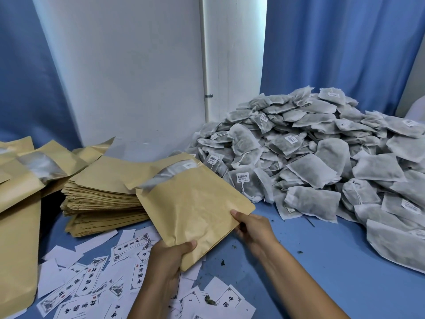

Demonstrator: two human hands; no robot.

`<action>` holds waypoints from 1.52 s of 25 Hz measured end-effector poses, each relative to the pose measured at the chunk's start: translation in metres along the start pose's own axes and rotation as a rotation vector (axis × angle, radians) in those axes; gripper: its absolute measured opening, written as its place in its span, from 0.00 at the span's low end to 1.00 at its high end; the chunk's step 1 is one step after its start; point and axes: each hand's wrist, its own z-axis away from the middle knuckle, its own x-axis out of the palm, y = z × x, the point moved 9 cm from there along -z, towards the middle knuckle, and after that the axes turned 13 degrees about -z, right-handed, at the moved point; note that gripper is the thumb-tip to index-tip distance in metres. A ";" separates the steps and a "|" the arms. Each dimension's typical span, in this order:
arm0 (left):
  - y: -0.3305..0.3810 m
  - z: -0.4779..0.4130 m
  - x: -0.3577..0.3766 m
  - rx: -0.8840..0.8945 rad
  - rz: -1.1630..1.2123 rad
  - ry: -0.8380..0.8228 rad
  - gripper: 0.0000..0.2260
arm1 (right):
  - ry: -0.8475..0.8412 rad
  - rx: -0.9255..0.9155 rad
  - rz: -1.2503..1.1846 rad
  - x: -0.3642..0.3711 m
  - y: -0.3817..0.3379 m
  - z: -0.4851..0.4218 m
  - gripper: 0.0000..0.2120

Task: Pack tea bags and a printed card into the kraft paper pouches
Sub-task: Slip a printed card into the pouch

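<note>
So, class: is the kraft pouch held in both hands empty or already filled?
Filled, at least partly: the pouch bulges, and grey tea bags show behind its clear window. Whether a card is inside cannot be told.

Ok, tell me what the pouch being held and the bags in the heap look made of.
Pouch: matte tan kraft paper, creased, with what looks like a frosted plastic window near its top. Heap of tea bags: thin greyish non-woven or filter-paper mesh, probably; dark contents show through, with white strings and paper tags attached.

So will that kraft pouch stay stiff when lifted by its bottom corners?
Probably semi-stiff: the kraft pouch stays nearly flat, gripped by the left hand and right hand. Likely light. Its creased paper and bulging open top suggest it may flex.
</note>
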 end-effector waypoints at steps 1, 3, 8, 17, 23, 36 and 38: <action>0.000 -0.001 0.000 0.005 0.003 0.002 0.10 | -0.011 0.015 -0.011 0.001 0.001 0.000 0.06; -0.001 -0.001 0.002 0.007 0.041 -0.006 0.10 | -0.054 0.076 -0.035 0.005 0.008 0.001 0.04; -0.005 -0.002 0.009 -0.032 0.077 -0.113 0.08 | -0.131 0.148 0.132 0.015 0.020 0.005 0.03; -0.015 -0.004 0.031 -0.102 0.011 -0.287 0.06 | -0.248 0.165 0.252 0.028 0.027 0.019 0.09; -0.017 -0.007 0.026 -0.068 -0.058 -0.238 0.13 | -0.336 0.248 0.521 0.030 0.030 0.028 0.11; -0.006 0.003 0.035 0.012 0.114 -0.236 0.08 | -0.347 0.101 0.384 0.037 0.029 0.029 0.07; -0.006 0.003 0.034 0.020 0.092 -0.205 0.06 | -0.380 0.173 0.428 0.038 0.035 0.032 0.10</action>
